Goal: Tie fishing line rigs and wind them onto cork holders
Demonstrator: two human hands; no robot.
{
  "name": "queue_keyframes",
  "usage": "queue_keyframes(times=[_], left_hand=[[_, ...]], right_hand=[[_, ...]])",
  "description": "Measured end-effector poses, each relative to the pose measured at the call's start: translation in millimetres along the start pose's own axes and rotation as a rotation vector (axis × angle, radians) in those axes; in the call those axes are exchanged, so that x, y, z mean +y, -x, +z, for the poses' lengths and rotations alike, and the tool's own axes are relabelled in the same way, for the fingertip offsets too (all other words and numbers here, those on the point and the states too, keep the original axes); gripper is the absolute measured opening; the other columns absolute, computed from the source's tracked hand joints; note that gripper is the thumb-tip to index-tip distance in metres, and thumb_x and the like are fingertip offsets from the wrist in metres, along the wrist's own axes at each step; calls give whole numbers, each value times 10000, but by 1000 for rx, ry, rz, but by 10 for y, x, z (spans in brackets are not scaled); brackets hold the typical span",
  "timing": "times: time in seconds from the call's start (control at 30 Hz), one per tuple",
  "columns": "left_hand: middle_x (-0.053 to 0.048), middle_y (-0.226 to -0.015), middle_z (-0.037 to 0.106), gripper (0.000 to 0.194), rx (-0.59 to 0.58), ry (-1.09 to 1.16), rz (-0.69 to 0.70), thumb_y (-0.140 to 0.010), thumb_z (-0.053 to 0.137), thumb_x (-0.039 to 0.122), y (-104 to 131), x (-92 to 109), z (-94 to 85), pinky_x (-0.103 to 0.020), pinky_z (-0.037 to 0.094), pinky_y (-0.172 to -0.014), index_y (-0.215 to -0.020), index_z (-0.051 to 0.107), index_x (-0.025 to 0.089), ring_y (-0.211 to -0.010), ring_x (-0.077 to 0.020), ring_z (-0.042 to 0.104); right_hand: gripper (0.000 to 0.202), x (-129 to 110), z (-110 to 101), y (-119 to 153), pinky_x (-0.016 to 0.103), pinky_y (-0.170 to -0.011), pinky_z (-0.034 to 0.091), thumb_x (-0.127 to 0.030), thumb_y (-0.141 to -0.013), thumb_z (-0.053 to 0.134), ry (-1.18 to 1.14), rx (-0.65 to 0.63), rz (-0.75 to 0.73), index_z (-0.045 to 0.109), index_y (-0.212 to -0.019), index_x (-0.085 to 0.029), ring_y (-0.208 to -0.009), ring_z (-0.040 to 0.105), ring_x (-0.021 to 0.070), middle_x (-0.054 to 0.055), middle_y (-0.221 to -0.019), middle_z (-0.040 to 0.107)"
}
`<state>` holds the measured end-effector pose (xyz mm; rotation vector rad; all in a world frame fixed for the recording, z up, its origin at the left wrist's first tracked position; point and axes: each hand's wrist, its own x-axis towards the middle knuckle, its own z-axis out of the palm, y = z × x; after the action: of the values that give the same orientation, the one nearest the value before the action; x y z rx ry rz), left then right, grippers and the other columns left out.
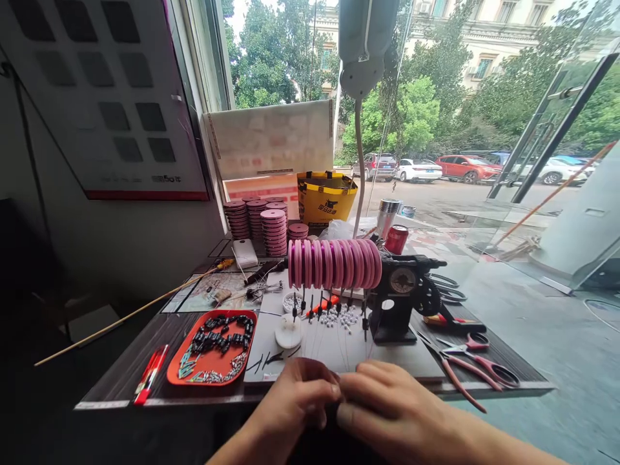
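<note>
My left hand (pixel 303 397) and my right hand (pixel 394 407) meet at the near edge of the table, fingertips pinched together. What lies between them is too small to make out. Just beyond, a row of pink line spools (pixel 334 263) sits on a black winder (pixel 400 290). Fine lines with small black pieces (pixel 320 311) hang from the spools toward my hands. Under the spools, loose white beads (pixel 343 316) lie on a pale board (pixel 329 355). A round white container (pixel 288 331) stands to their left.
Left of the board is a red tray (pixel 173 373) of small parts; a thin rod (pixel 130 315) juts past the table. Pliers (pixel 460 378) and scissors (pixel 477 355) lie right. Behind are stacked pink spools (pixel 274 232), a yellow bag (pixel 324 200) and a red can (pixel 397 239).
</note>
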<state>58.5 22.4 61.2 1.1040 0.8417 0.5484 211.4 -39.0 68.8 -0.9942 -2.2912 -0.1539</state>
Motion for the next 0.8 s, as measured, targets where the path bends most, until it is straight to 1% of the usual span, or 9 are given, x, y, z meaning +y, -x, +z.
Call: queue_keyframes(times=[0.07, 0.17, 0.3, 0.4, 0.47, 0.57, 0.67, 0.73, 0.8], left_hand=[[55, -448, 506, 71, -9, 185, -194, -470, 595, 107, -43, -11, 14, -199, 287, -425, -528, 598, 149, -413, -66, 411], [46, -471, 538, 78, -19, 208, -251, -453, 603, 123, -81, -49, 22, -193, 293, -447, -526, 586, 146, -441, -69, 460], [57, -489, 527, 89, -14, 212, -262, -461, 597, 131, -80, -81, 7, -190, 262, -432, -545, 583, 156, -440, -62, 433], [32, -520, 543, 71, -27, 160, -168, -478, 621, 111, -75, -87, -26, -208, 286, -448, -538, 605, 146, -482, -84, 450], [9, -574, 549, 74, -83, 41, -25, -518, 683, 135, -60, -81, -43, -219, 291, -444, -534, 611, 132, -497, -92, 442], [-17, -670, 540, 171, -86, -314, 324, -694, 669, 256, -10, -113, -45, -228, 326, -455, -578, 612, 144, -540, -112, 456], [-34, -732, 545, 173, 220, -723, 814, -829, 533, 176, 9, -272, -49, -222, 398, -525, -688, 634, 164, -576, -119, 508], [-63, -800, 589, 203, 382, -931, 1153, -843, 455, 75, -26, -417, -83, -230, 454, -613, -841, 639, 162, -631, -139, 569], [-98, -855, 648, 270, 418, -1109, 1434, -837, 408, 36, -81, -524, -141, -266, 477, -686, -963, 621, 143, -704, -180, 613]], right_hand=[[245, -4, 63, 58, 275, -524, 397, -85, -889, 407, 234, 52, -175, 607, -755, -130, -534, 454, 125, 14, -672, 618], [333, 8, 178, 87, 284, -535, 392, -64, -900, 371, 323, 159, -241, 607, -676, -132, -482, 412, 117, -12, -571, 574], [401, 20, 259, 80, 285, -539, 376, -58, -924, 318, 310, 174, -250, 589, -639, -138, -465, 393, 115, -16, -523, 532], [365, 16, 243, 63, 277, -508, 356, -67, -931, 317, 247, 149, -262, 608, -722, -136, -485, 417, 123, -15, -531, 549], [363, 7, 200, 35, 256, -490, 354, -127, -952, 307, 69, 135, -174, 589, -726, -157, -511, 436, 126, -9, -551, 567], [317, -12, 104, -45, 215, -510, 374, -274, -946, 388, -378, 116, 222, 535, -682, -179, -551, 453, 112, -8, -602, 553], [292, -13, 30, -166, 220, -578, 390, -399, -862, 531, -805, 126, 634, 493, -667, -184, -610, 465, 116, -26, -635, 494], [336, 5, 17, -247, 227, -593, 378, -455, -800, 588, -1009, 135, 755, 460, -648, -184, -618, 438, 114, -38, -628, 446], [361, 31, 27, -303, 220, -577, 355, -467, -754, 628, -1116, 120, 788, 441, -638, -182, -608, 396, 103, -46, -628, 417]])
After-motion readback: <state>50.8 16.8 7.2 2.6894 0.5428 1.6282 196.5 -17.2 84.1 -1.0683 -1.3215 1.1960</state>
